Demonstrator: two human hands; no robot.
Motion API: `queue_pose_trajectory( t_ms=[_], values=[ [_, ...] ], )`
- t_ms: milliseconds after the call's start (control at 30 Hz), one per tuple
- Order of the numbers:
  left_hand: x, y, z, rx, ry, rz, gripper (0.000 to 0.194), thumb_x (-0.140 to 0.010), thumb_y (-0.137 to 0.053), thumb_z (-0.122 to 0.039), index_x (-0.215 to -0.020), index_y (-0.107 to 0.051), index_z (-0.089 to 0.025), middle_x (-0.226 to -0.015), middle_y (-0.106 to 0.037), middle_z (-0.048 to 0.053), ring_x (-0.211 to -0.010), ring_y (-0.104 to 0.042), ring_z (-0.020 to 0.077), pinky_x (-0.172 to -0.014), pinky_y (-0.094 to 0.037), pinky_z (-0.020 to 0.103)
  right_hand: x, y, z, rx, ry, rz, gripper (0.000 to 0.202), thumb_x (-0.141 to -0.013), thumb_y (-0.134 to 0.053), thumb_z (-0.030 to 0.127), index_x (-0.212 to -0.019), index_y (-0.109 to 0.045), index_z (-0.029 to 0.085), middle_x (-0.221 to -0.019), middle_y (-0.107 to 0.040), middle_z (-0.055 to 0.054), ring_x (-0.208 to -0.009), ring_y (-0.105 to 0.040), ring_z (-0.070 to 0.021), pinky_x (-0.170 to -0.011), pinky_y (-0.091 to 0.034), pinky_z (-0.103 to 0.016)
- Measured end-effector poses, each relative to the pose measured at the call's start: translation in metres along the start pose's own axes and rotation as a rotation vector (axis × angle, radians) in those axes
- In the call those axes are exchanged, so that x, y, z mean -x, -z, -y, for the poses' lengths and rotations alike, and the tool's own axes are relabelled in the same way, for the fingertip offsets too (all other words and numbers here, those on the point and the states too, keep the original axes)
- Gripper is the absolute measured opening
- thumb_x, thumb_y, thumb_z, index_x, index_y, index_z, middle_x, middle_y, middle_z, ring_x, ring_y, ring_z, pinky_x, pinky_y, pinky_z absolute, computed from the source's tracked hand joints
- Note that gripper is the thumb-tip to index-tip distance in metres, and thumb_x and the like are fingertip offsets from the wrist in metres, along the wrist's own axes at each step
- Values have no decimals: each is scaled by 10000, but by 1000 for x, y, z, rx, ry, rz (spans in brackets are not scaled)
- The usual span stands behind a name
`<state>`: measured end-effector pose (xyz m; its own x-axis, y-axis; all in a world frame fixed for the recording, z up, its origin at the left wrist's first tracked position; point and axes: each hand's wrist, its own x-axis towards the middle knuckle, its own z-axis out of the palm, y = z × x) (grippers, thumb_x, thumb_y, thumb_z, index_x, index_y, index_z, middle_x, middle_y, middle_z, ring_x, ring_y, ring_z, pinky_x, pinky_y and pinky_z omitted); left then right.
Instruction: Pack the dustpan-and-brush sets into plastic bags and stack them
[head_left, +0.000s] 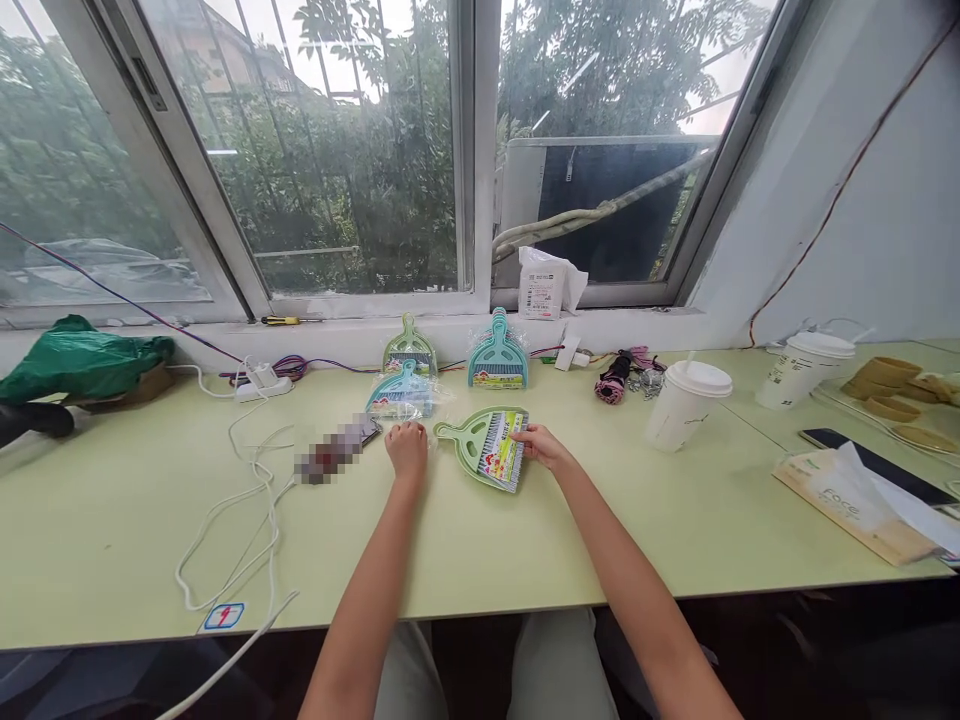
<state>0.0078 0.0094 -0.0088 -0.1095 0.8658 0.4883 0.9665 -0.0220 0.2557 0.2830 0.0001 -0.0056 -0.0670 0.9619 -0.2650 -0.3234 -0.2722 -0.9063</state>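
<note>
My right hand (546, 446) grips the wide right end of a green mini dustpan with a brush (480, 446), thumb on its printed label. The set lies sideways, handle to the left. My left hand (407, 450) is closed, with its fingers curled beside that handle. Clear plastic shows just beyond its fingertips, but what they hold is hidden. Right behind it lies a blue dustpan set (402, 394) in clear wrap. Farther back, a green dustpan set (409, 350) and a stack of blue dustpan sets (499, 355) lean near the window wall.
To the left are a phone (369, 430), partly blurred, a white cable (266, 490), a power strip (262, 383) and a green bag (86, 360). On the right stand white cups (686, 405), with a tissue pack (847, 505) and a dark phone (877, 466) beyond.
</note>
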Motion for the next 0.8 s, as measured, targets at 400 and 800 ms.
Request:
queue_pose_trajectory(
  t_ms=[400, 800],
  values=[
    [3, 3, -24, 185, -103, -111, 247, -920, -311, -189, -958, -555, -197, -987, -594, 96, -1007, -505, 245, -1088, -179, 481, 0, -23, -10, -86, 104, -14, 163, -636, -739, 54, -759, -658, 123, -789, -734, -73, -698, -699, -176, -607, -593, -246],
    [6, 3, -33, 523, -289, -55, 190, -922, -331, -175, -933, -519, -198, -1056, -547, 97, -1028, -469, 212, -942, -379, 383, -5, -33, -27, -215, 175, -155, 203, -611, -777, 110, -756, -640, 151, -785, -732, -43, -749, -700, -182, -648, -594, -249]
  ],
)
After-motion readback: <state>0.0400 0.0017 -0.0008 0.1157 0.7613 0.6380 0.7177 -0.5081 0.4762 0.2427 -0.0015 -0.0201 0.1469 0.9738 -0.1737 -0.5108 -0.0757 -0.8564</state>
